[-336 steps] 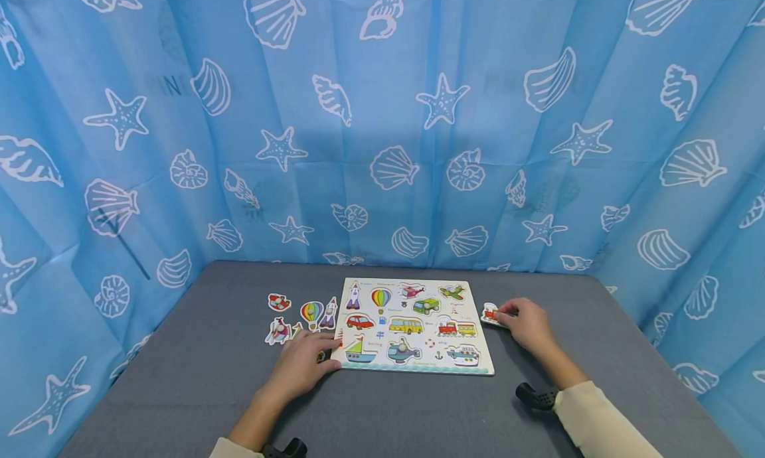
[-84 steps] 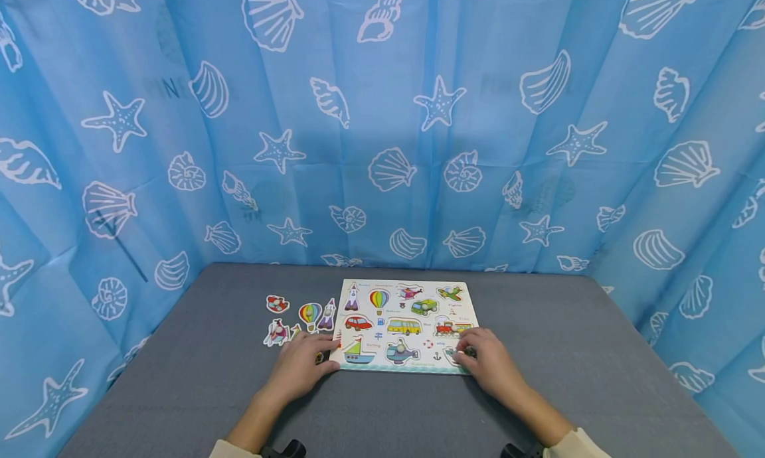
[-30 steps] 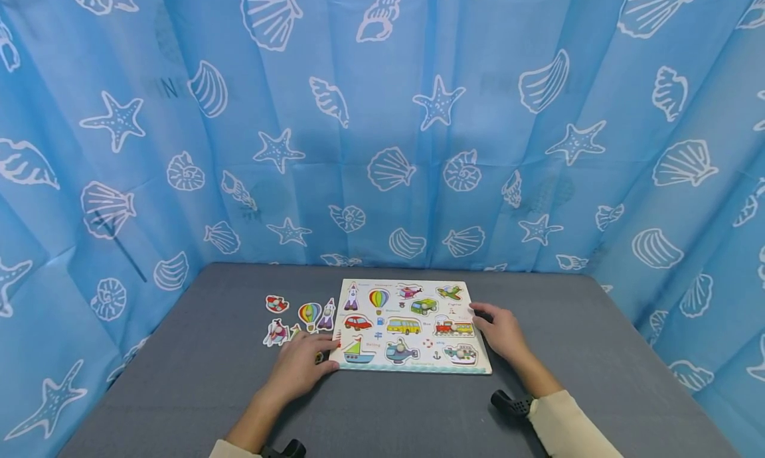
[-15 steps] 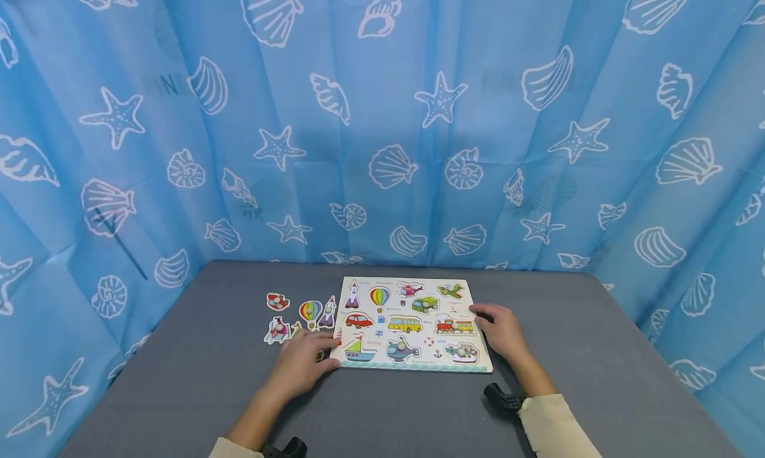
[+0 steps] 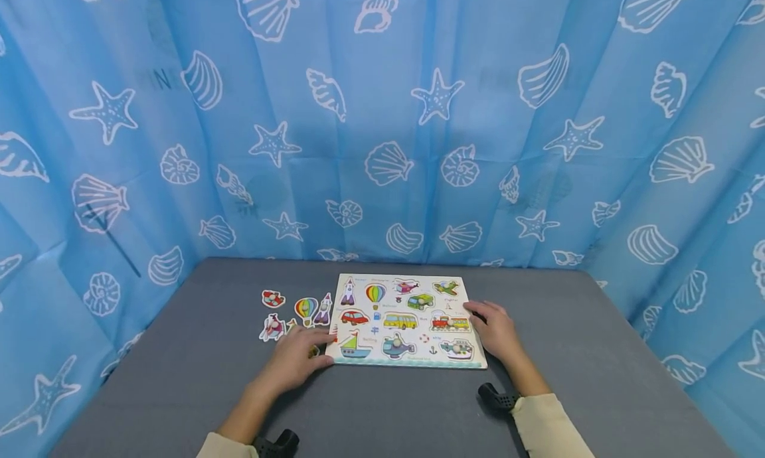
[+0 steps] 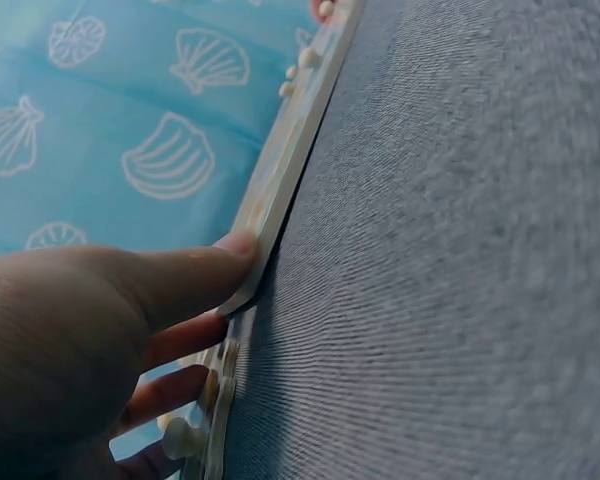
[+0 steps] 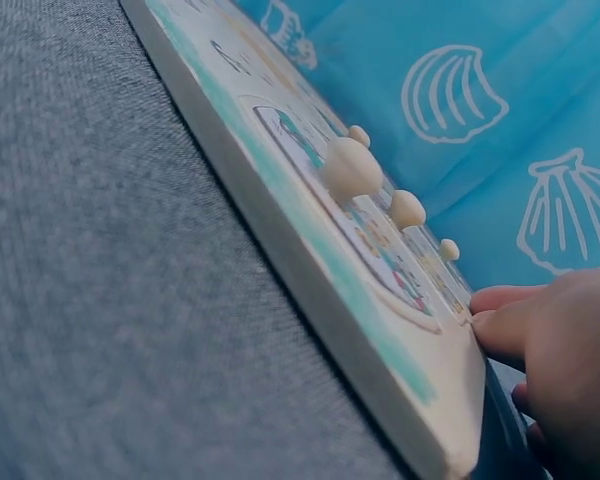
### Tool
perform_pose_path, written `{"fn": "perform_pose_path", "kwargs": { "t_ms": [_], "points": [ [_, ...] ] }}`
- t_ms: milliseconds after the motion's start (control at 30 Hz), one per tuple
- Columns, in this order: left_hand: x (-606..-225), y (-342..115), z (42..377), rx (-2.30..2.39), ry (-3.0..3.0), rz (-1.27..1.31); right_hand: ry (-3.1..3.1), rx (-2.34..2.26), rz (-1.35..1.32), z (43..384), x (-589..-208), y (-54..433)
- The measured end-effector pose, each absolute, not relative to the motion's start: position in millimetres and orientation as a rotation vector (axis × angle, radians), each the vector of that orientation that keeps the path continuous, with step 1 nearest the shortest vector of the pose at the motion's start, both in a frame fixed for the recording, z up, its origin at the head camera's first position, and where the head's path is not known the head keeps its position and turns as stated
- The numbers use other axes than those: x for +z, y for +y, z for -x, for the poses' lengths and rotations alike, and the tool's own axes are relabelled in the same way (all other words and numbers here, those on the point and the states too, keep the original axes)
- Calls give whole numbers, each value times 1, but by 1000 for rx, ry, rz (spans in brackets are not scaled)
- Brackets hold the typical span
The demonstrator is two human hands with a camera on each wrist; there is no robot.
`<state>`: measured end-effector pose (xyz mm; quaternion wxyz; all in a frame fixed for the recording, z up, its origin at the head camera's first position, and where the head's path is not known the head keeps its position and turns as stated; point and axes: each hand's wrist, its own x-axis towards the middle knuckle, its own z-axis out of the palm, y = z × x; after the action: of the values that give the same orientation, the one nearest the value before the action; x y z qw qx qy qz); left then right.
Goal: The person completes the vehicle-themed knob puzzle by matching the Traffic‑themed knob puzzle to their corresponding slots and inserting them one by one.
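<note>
A wooden knob puzzle board printed with vehicles lies on the table between both hands. My left hand touches its front left corner; in the left wrist view the thumb lies along the board's edge, the other fingers reaching over loose pieces. At the right edge, the fingertips of my right hand touch the board. A ship piece, a train piece and a submarine piece sit in their recesses. Round knobs stand up from the pieces in the right wrist view.
Left of the board lie several loose pieces: a balloon, a rocket, a helicopter and a small red piece. Others are partly hidden by the left hand. A blue shell-print curtain hangs behind the grey table.
My right hand held the train piece beside the board, later worked at the ship piece, then moved to the board's right edge. Train and ship now sit in the board. The left hand stayed put.
</note>
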<state>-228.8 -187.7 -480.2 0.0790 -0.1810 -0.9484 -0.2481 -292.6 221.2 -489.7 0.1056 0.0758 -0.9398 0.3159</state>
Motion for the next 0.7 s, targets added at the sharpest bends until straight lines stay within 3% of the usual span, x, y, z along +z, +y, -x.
{"fn": "perform_pose_path", "kwargs": {
  "t_ms": [233, 700],
  "points": [
    [-475, -190, 237, -790, -2836, 610, -2775, 875, -311, 290, -485, 224],
    [-471, -188, 265, -786, -2821, 401, -2819, 844, -331, 285, -484, 222]
  ]
}}
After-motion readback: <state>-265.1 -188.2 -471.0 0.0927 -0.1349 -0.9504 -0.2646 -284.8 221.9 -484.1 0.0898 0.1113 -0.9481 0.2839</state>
